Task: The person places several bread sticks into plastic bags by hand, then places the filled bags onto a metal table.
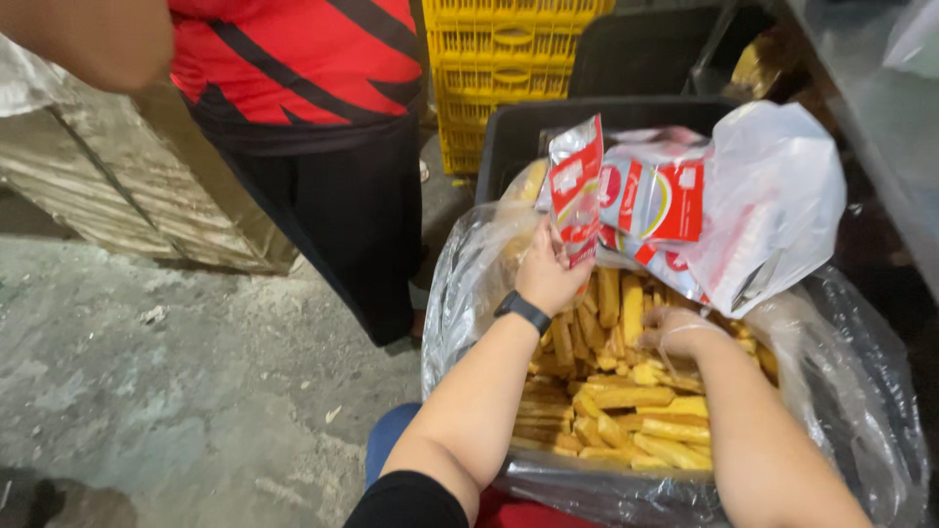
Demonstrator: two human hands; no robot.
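Head view: a red and white packet [575,191] is held upright in the left hand [548,274], whose fingers are closed around its lower part. The packet's long axis runs nearly vertical, its top edge pointing up and away from the person and its lower end buried in the grip. A black wristband [522,312] is worn on the left wrist. The right hand [675,332] is lowered, knuckles up, onto a heap of yellow stick-shaped snacks [626,411], with fingers curled down into the sticks; whether anything is pinched in them cannot be told. The sticks are seen lying in mixed directions, many with their long axis running away from the person, and they fill a clear plastic liner [861,391] that spreads around both hands. Just beyond the left hand, and above the right hand, a white plastic bag [773,205] is seen with more red and white packets [655,205] stacked in it. Behind that bag a dark bin [518,132] is visible, and farther off a yellow crate [499,59]. To the left of the left hand, well apart, another person in a red and black shirt [293,59] and dark trousers is standing on a concrete floor [176,381].
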